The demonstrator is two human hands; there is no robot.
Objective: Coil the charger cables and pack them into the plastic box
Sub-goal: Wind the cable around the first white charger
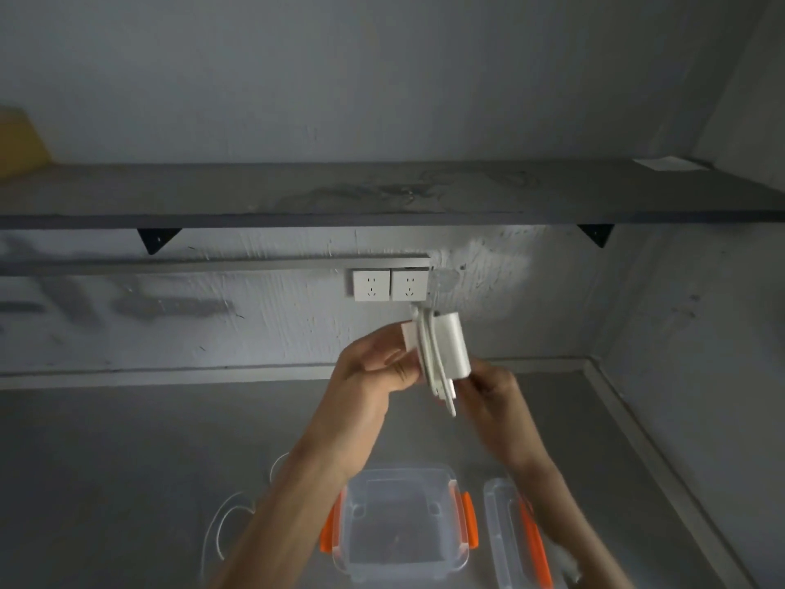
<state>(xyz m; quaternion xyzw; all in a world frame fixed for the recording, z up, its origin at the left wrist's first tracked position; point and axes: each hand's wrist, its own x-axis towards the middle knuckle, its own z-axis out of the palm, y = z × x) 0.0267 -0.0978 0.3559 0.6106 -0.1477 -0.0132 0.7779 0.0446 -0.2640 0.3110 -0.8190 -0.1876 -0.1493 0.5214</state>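
Grey table spans the bottom, with a dark shelf on the wall above it. The clear plastic box with orange latches sits open on the table at bottom centre, directly below both forearms. Can't make out anything packed in it. Its lid lies flat just to the right of it, partly under the right forearm. A loose white cable lies in loops on the table left of the box, partly hidden by the left forearm and well apart from both hands. Both arms are raised and reach forward, and the hands meet in the air well above the box, just below a pair of wall sockets. The left hand has its fingers curled and grips the white charger from the left side. The right hand is at the charger's lower right corner, fingers bent in towards it. It looks like a pinch there, but motion blur hides the exact contact. The charger is roughly upright and sits between the two hands. The charger cable is wound lengthwise round the charger in several turns, and a short end pokes out below, between the hands.
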